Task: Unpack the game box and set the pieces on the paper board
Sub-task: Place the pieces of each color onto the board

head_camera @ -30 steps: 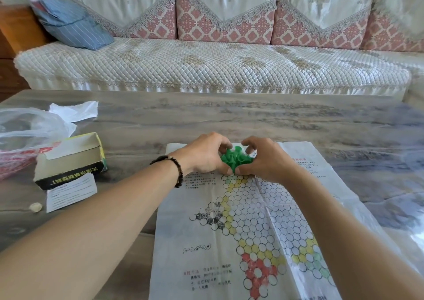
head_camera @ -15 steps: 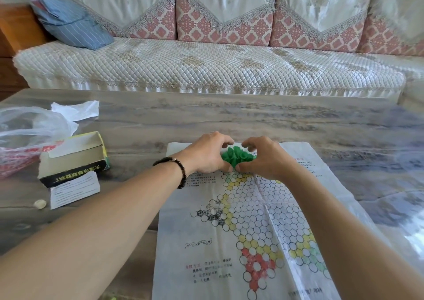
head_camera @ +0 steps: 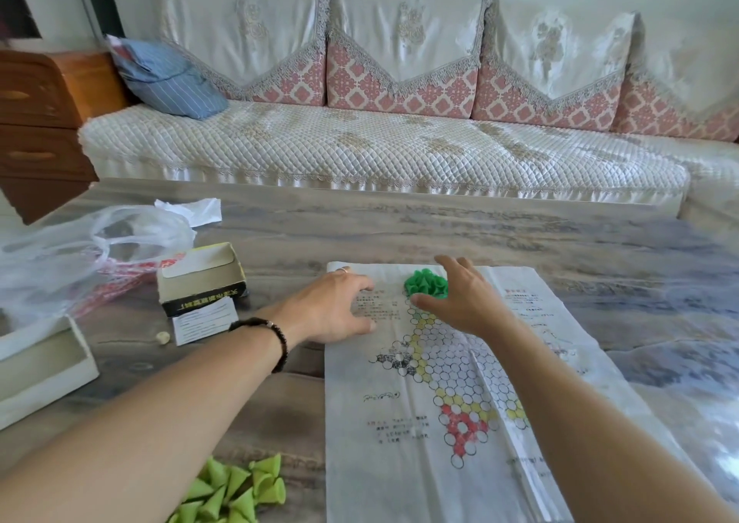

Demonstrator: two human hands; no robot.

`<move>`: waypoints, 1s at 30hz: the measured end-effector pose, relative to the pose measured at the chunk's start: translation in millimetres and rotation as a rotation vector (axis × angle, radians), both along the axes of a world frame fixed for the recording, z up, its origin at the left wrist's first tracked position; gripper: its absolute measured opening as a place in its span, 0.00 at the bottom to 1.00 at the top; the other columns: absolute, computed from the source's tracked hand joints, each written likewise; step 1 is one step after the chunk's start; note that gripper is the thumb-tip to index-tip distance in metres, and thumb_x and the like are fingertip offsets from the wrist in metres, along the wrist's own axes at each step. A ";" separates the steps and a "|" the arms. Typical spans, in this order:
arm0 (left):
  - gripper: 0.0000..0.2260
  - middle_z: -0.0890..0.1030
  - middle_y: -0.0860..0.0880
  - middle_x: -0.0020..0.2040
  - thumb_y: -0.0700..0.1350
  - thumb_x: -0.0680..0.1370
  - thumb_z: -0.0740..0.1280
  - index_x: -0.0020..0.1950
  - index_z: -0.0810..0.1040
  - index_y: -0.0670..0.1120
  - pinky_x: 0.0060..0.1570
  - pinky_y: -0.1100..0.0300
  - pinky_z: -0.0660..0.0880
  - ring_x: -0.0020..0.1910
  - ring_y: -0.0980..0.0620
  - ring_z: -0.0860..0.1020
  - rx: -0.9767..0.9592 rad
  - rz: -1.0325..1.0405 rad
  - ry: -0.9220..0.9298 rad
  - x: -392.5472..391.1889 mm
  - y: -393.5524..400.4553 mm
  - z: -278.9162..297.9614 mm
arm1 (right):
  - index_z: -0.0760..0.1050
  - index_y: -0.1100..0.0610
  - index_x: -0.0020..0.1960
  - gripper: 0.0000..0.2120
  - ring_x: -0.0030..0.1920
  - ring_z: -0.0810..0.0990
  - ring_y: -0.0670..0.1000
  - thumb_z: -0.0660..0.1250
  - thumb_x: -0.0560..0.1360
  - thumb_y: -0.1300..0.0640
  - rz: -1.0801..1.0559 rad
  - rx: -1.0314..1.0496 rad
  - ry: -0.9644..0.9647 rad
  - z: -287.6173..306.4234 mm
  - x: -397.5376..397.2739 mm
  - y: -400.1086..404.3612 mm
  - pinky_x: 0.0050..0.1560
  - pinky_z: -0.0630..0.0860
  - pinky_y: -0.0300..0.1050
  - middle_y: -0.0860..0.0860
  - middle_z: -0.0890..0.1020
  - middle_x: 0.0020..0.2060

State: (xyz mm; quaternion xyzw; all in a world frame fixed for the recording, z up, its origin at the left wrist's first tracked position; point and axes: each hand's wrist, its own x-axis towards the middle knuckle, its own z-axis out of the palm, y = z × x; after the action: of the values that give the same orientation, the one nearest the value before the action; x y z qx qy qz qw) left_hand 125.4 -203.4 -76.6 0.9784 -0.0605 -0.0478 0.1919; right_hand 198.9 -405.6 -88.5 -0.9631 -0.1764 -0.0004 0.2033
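- Green pieces [head_camera: 425,282] stand clustered on the board's [head_camera: 400,422] far point.
- Lime cones [head_camera: 236,492] wait on the bench, left of the board.
- Left hand [head_camera: 334,308] and right hand [head_camera: 460,300]: fingers released, holding nothing.

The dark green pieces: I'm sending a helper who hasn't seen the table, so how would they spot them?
On the paper board, go to its far end. The dark green pieces stand clustered there by the right hand. The lime green cones are paler and lie off the board, at the near edge.
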 end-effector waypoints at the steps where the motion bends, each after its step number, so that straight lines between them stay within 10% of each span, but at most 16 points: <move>1: 0.29 0.69 0.47 0.69 0.54 0.75 0.69 0.74 0.65 0.48 0.62 0.58 0.65 0.68 0.49 0.68 0.006 -0.001 0.002 -2.5 2.6 -0.6 | 0.57 0.53 0.75 0.40 0.68 0.68 0.57 0.69 0.71 0.38 0.005 0.005 0.007 -2.8 1.5 4.5 0.65 0.68 0.54 0.55 0.66 0.70; 15: 0.32 0.68 0.50 0.70 0.58 0.75 0.69 0.75 0.64 0.49 0.64 0.55 0.67 0.68 0.51 0.67 0.039 -0.048 0.022 -1.7 13.0 -21.4 | 0.71 0.57 0.66 0.20 0.60 0.71 0.52 0.63 0.78 0.48 0.067 0.076 -0.112 -35.1 13.0 36.9 0.57 0.67 0.43 0.53 0.74 0.60; 30: 0.27 0.65 0.52 0.74 0.59 0.79 0.62 0.75 0.64 0.49 0.66 0.57 0.63 0.71 0.52 0.65 0.003 0.001 -0.130 -56.0 32.5 -11.2 | 0.67 0.56 0.70 0.26 0.62 0.73 0.53 0.61 0.78 0.43 0.204 -0.003 -0.271 1.6 -47.1 38.3 0.59 0.72 0.48 0.51 0.69 0.66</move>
State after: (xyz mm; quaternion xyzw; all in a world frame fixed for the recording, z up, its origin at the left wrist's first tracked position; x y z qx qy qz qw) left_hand 69.4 -170.9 -87.9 0.9797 -0.0722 0.0160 0.1863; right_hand 151.8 -367.3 -86.9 -0.9316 -0.2990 -0.1096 0.1753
